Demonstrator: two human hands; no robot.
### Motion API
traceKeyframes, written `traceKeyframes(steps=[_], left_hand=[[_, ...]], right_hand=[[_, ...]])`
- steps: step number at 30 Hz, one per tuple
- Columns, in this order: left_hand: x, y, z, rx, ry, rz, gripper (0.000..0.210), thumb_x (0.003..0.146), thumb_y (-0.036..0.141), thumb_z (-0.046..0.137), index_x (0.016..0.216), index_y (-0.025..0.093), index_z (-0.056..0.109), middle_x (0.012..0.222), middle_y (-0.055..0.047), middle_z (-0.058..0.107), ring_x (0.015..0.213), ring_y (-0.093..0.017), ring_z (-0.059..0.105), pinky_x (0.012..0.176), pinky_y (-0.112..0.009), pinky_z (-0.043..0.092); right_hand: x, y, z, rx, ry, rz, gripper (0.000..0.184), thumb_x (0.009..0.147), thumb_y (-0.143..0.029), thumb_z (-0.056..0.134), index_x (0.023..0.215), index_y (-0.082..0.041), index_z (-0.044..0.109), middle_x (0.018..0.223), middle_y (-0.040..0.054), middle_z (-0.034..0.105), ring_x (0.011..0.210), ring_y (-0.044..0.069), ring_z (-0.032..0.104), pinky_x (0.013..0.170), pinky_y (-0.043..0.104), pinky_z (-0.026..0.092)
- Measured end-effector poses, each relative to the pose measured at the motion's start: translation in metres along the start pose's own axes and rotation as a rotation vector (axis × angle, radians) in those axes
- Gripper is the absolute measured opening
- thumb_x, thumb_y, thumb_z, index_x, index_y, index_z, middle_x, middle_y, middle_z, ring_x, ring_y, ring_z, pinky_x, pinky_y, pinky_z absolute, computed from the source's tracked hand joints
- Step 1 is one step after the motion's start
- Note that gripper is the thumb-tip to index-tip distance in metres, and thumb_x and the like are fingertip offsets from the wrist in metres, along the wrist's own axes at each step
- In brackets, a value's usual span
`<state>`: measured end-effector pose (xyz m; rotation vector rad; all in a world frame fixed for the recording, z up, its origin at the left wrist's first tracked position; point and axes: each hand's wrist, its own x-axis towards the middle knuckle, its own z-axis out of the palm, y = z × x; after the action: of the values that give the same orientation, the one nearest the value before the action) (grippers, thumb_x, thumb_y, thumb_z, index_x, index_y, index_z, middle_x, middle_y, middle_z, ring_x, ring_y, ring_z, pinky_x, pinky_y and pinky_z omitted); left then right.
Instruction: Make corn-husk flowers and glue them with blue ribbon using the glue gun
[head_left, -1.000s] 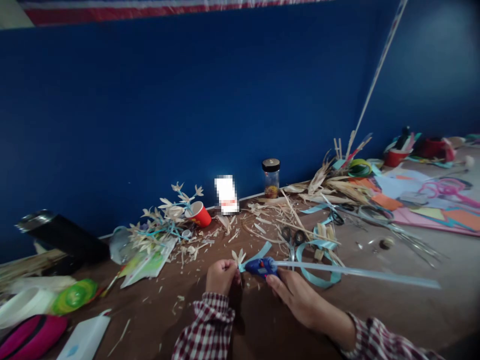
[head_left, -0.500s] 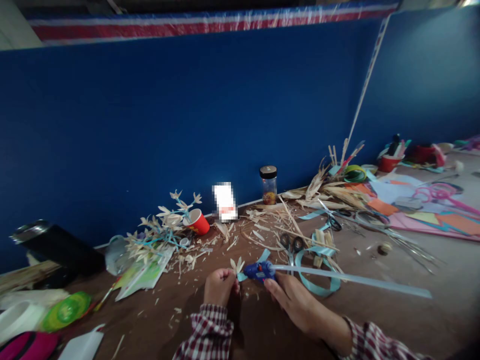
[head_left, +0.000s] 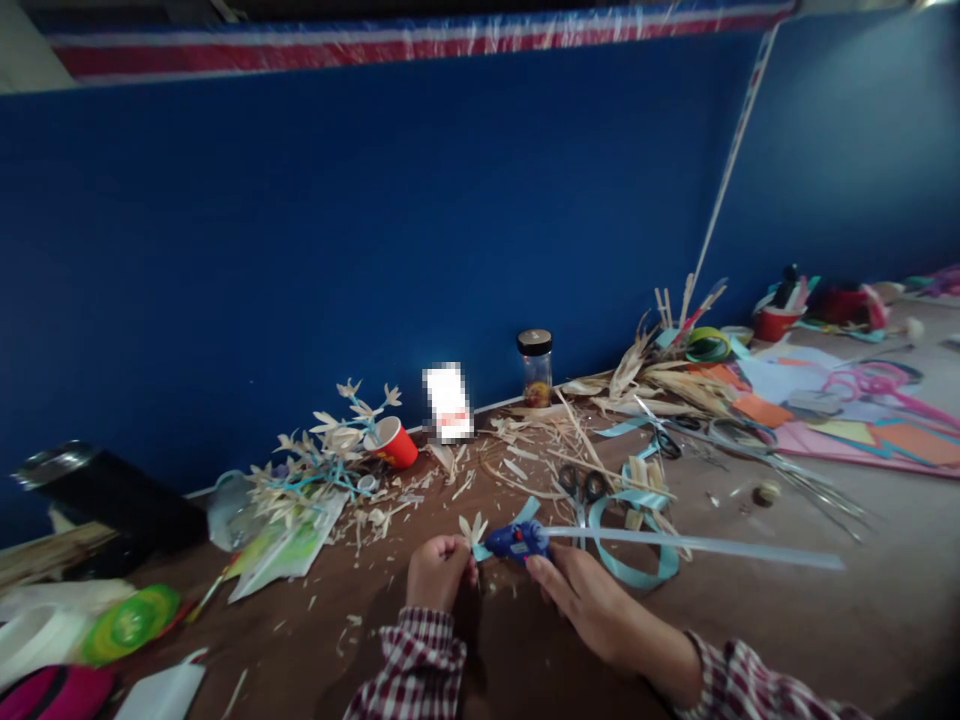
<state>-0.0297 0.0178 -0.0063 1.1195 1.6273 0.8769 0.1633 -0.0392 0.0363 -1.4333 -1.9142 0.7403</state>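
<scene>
My left hand is closed in a pinch on a small pale husk flower, petals pointing up. A short piece of light blue ribbon shows at the flower's base. In my right hand is a blue glue gun, its nozzle pointing left at the ribbon. Whether the tip touches the ribbon, I cannot tell. A long translucent glue stick sticks out of the gun's back to the right. Black-handled scissors and a loop of light blue ribbon lie just beyond.
Husk flowers on blue stems lie left beside a tipped red cup. A lidded jar stands against the blue partition. Husk scraps litter the brown table. Metal wires and coloured paper lie right; a dark bottle far left.
The glue stick's far end has swung slightly up and inward as the gun turned a little. My left hand keeps its pinch on the flower. The view has shifted slightly.
</scene>
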Motion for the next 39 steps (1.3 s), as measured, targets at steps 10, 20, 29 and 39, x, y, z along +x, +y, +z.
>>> traceKeyframes(steps=[10, 20, 29, 39], left_hand=[[-0.002, 0.003, 0.001, -0.041, 0.004, -0.011, 0.016, 0.058, 0.03, 0.054, 0.052, 0.016, 0.057, 0.039, 0.002, 0.055, 0.04, -0.014, 0.053, 0.043, -0.024, 0.043], [-0.001, 0.0, 0.003, -0.105, 0.049, -0.029, 0.014, 0.055, 0.028, 0.058, 0.055, 0.014, 0.057, 0.043, 0.001, 0.058, 0.039, -0.013, 0.053, 0.042, -0.024, 0.044], [0.0, 0.0, 0.002, -0.021, 0.024, -0.004, 0.014, 0.058, 0.028, 0.054, 0.051, 0.015, 0.056, 0.04, 0.001, 0.057, 0.039, -0.013, 0.053, 0.041, -0.023, 0.042], [0.0, -0.001, 0.001, 0.0, 0.012, 0.006, 0.016, 0.059, 0.029, 0.053, 0.049, 0.016, 0.055, 0.039, 0.001, 0.056, 0.038, -0.014, 0.053, 0.041, -0.023, 0.041]], right_hand=[[-0.001, 0.007, 0.002, -0.029, -0.017, -0.046, 0.033, 0.089, -0.038, 0.03, 0.086, -0.017, 0.055, 0.075, 0.0056, 0.062, 0.07, 0.017, 0.059, 0.066, 0.028, 0.046], [-0.005, 0.003, 0.0, -0.011, -0.046, -0.013, 0.033, 0.089, -0.039, 0.03, 0.085, -0.018, 0.056, 0.076, 0.0053, 0.063, 0.071, 0.018, 0.059, 0.066, 0.028, 0.045], [-0.003, 0.001, -0.001, 0.011, -0.035, -0.02, 0.035, 0.088, -0.041, 0.03, 0.084, -0.018, 0.056, 0.072, 0.0041, 0.062, 0.066, 0.016, 0.058, 0.062, 0.026, 0.044], [0.0, 0.002, -0.002, 0.025, -0.032, -0.006, 0.036, 0.09, -0.037, 0.027, 0.075, -0.019, 0.054, 0.066, 0.0021, 0.061, 0.059, 0.014, 0.057, 0.055, 0.023, 0.043]])
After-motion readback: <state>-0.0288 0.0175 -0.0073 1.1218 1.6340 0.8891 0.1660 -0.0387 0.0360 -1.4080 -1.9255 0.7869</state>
